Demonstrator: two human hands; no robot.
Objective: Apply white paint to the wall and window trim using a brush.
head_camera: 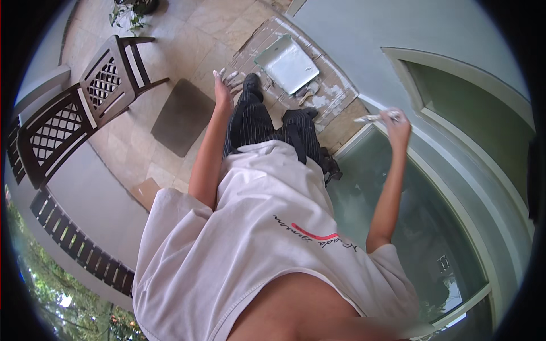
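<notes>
My right hand (396,121), smeared with white paint, grips a slim paint-smeared tool (370,118), apparently a paintbrush. It is raised to the right, by the pale wall and the glass panel (384,200). My left hand (224,87) is lifted above the tiled floor with its fingers spread, holding nothing; white paint coats the fingertips. Beyond my feet a white paint tray (290,64) with a greenish rim rests on paint-spattered cardboard (328,91). A brush with a wooden handle (305,99) lies beside the tray's near edge.
Dark wooden lattice-back chairs (104,85) stand at the left. A dark flat mat (183,117) lies on the tiles (194,42) near my left arm. A potted plant (132,17) is at the top left. A framed opening (465,111) is set in the right wall (354,38).
</notes>
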